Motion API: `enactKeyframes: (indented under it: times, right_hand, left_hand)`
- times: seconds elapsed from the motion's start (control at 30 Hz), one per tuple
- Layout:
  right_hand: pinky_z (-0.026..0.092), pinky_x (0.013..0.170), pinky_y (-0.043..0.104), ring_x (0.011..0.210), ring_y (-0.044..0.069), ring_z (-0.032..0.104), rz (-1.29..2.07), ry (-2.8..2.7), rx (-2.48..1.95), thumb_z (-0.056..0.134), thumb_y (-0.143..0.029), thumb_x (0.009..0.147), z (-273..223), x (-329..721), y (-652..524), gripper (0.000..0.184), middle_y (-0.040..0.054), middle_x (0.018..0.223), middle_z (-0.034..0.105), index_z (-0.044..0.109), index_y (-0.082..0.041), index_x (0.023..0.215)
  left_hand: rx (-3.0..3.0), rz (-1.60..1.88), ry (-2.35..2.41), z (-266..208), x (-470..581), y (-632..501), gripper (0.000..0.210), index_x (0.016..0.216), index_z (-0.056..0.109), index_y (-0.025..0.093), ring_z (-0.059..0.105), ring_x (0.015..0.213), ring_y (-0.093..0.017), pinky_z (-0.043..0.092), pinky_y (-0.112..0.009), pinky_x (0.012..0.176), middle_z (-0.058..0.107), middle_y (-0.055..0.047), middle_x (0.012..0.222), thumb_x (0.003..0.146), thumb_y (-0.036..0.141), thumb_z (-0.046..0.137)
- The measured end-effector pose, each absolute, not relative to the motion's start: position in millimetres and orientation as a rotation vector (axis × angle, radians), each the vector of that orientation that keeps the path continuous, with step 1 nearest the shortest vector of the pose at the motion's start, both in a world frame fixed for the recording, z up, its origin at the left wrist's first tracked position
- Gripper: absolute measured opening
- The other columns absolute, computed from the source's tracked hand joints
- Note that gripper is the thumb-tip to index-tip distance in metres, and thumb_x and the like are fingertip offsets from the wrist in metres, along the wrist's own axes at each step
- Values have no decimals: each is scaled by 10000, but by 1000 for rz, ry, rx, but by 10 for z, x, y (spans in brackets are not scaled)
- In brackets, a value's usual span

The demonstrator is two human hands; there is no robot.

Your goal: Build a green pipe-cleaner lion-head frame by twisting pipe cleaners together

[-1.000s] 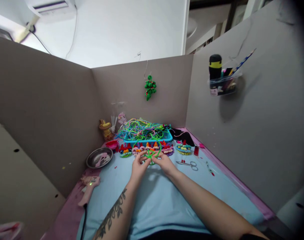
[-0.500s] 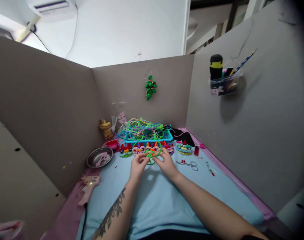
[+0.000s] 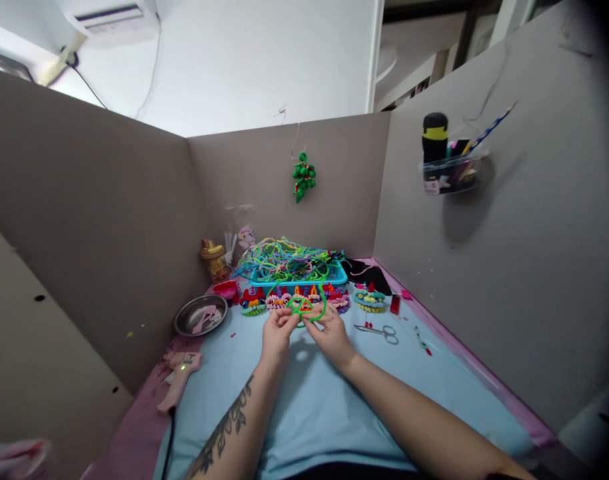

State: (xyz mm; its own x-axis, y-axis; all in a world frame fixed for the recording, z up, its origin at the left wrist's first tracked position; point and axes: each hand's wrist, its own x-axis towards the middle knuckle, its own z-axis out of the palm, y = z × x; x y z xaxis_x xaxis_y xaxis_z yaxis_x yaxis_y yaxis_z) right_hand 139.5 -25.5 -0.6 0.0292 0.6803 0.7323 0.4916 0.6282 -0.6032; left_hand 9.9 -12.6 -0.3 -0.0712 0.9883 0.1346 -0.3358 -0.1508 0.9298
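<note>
Item: green pipe-cleaner piece (image 3: 300, 312); bright lime, apparently fuzzy, bent into a rounded ring with strands crossing inside it; one long tail curves out from the fingers on the right and rises toward the blue tray (image 3: 337, 280); finer twists too small to make out

Position: raised over the blue cloth (image 3: 304, 413), faint shadow below, just in front of a row of multicoloured ornaments (image 3: 277, 301)

Grip: left hand (image 3: 277, 333) pinching the ring's left side between thumb and fingertips; right hand (image 3: 333, 337) pinching the strand close beside it, fingertips of both nearly meeting

Surroundings: scissors (image 3: 385, 332) on the cloth, right; metal bowl (image 3: 182, 321) holding a pink object, left; pink glue gun (image 3: 175, 390), green light lit, nearer the person
</note>
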Motion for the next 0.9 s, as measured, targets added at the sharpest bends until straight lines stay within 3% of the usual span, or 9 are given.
enactKeyframes:
  times: [0.13, 0.33, 0.67, 0.9]
  right_hand:
    - [362, 858, 407, 829, 207, 532, 200, -1664, -964, 563, -237, 787, 16, 1404, -272, 137, 23, 784, 658, 694, -276, 796]
    - [395, 775, 364, 838, 213, 500, 211, -1659, -1006, 567, -266, 777, 68, 1482, -256, 103, 46, 788, 574, 640, -225, 716]
    - [350, 930, 344, 1029, 205, 494, 568, -1608, -1001, 623, -261, 712, -10, 1607, -51, 75, 41, 951, 506, 615, -197, 674]
    - [352, 916, 354, 1016, 213, 495, 623, -1627, -1083, 613, -286, 720, -69, 1620, 7, 112, 45, 925, 515, 624, -188, 666]
  left_hand:
    - [1104, 1503, 922, -15, 89, -120, 315, 787, 521, 146, 595, 585, -113, 444, -236, 628, 610, 25, 603, 592, 280, 730]
    - [1349, 1483, 949, -4, 74, -128, 308, 830, 464, 181, 582, 577, -120, 421, -227, 574, 579, 38, 608, 637, 278, 683]
    - [1490, 1206, 858, 97, 41, -201, 366, 914, 397, 204, 490, 500, -85, 337, -197, 514, 490, 85, 544, 656, 244, 654]
    - [1546, 1151, 796, 72, 26, -195, 360, 945, 403, 198, 482, 512, -78, 337, -188, 513, 495, 78, 567, 684, 249, 645]
